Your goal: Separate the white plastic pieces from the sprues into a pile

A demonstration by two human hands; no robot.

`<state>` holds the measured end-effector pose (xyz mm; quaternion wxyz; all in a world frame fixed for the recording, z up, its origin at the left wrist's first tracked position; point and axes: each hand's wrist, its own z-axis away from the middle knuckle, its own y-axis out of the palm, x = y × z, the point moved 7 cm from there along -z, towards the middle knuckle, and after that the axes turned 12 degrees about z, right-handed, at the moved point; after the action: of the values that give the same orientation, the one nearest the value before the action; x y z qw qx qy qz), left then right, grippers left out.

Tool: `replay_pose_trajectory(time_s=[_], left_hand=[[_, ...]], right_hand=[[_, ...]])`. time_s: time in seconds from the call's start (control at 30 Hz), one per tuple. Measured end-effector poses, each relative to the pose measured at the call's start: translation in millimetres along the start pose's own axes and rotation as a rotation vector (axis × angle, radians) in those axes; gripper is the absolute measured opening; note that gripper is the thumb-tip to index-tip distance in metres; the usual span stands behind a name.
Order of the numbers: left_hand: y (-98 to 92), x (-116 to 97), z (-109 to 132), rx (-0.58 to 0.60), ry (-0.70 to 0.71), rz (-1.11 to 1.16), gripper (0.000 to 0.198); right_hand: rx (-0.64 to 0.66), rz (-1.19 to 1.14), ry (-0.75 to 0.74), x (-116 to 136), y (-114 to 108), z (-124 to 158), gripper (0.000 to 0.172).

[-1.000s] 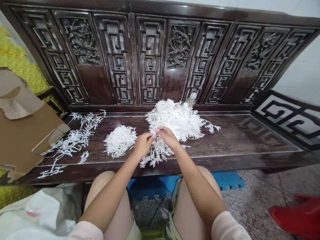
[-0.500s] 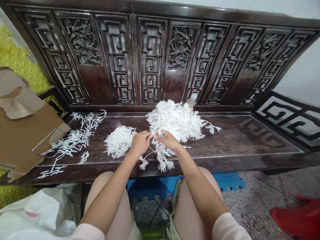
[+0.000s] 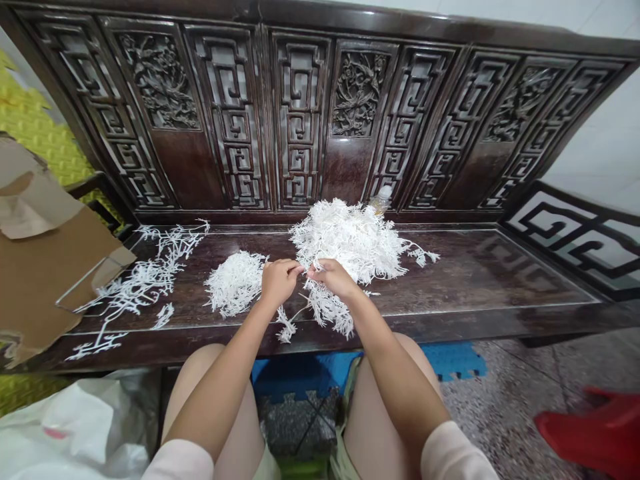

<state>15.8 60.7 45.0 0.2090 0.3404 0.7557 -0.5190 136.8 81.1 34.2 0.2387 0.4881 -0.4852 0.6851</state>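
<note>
My left hand (image 3: 279, 283) is closed in a pinch, its fingertips close to those of my right hand. My right hand (image 3: 334, 277) pinches a white, twig-like artificial branch; its frilled sprigs (image 3: 330, 308) hang below the fingers over the bench seat. A thin stem with a small tuft (image 3: 286, 328) at its end runs down between the hands. What the left fingertips grip is too small to make out. Right behind the hands lies a big heap of white branches (image 3: 350, 233). A smaller white pile (image 3: 235, 285) sits beside my left hand.
Bare-looking white branches (image 3: 143, 280) lie spread at the left of the dark wooden bench (image 3: 475, 280), next to torn cardboard (image 3: 55, 267). A clear bottle (image 3: 383, 199) stands behind the heap. A white bag (image 3: 75, 427) is at lower left, a red object (image 3: 595, 427) at right.
The fingertips have drawn slightly apart. The sprigs hanging under my right hand have swung up and to the right. The whole view has shifted a little.
</note>
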Motion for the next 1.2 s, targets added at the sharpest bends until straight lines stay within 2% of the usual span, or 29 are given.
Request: replay_pose_trajectory(time_s=[0.2,0.33,0.4,0.47,0.5,0.53,0.57,0.63,0.7,0.73,0.8,0.9,1.03,1.1,1.2], left_hand=[[-3.1,-9.0,0.4,-0.017,0.034,-0.004,0.025],[-3.5,-14.9,0.4,-0.061,0.064,0.016,0.025],[-18.1,2.2,-3.2,-0.166,-0.054,0.052,0.029],[-46.1,38.6,-3.2,-0.36,-0.303,0.059,0.036],[-61.0,59.8,-0.5,-0.449,-0.44,0.036,0.039],[-72.6,78.7,0.9,-0.478,-0.529,-0.004,0.041],[-79.4,96.4,0.8,-0.438,-0.592,-0.061,0.04],[-77.2,130.9,2.8,-0.192,-0.723,-0.2,0.035],[-66.4,156.1,11.2,0.014,-0.813,-0.285,0.028],[-60.4,164.1,15.8,0.07,-0.842,-0.306,0.026],[-49.4,171.9,21.9,0.105,-0.866,-0.328,0.024],[-38.9,171.1,21.7,0.107,-0.859,-0.376,0.029],[-44.2,155.7,11.1,0.028,-0.817,-0.452,0.041],[-45.6,136.4,3.2,-0.005,-0.722,-0.417,0.04],[-31.9,86.3,-7.5,0.035,-0.446,-0.152,0.043]], right_hand=[[0.003,0.034,-0.071,8.8,-4.1,2.4,0.015],[0.001,0.049,-0.1,22.6,-12.4,13.7,0.016],[0.124,0.05,-0.116,31.6,-8.1,23.3,0.016],[0.331,0.018,-0.135,37.4,3.4,33.3,0.017],[0.336,-0.016,-0.113,36.2,3.4,34.4,0.019],[0.243,-0.065,-0.061,31.2,-2.5,31.6,0.02],[0.102,-0.107,0.014,22.6,-11.2,27.7,0.021],[-0.141,-0.135,0.148,3.8,-25.3,21.7,0.023],[-0.201,-0.126,0.186,-6.7,-27.1,15.9,0.024],[-0.186,-0.119,0.179,-8.8,-25.1,13.2,0.024],[-0.146,-0.112,0.152,-9.5,-19.9,9.8,0.025],[-0.132,-0.111,0.146,-10.1,-14.5,8.8,0.025],[-0.134,-0.117,0.154,-12.5,-11.0,7.3,0.025],[-0.151,-0.109,0.139,-12.7,-11.6,6.2,0.025],[-0.192,-0.106,0.115,-13.1,-12.6,4.6,0.026]])
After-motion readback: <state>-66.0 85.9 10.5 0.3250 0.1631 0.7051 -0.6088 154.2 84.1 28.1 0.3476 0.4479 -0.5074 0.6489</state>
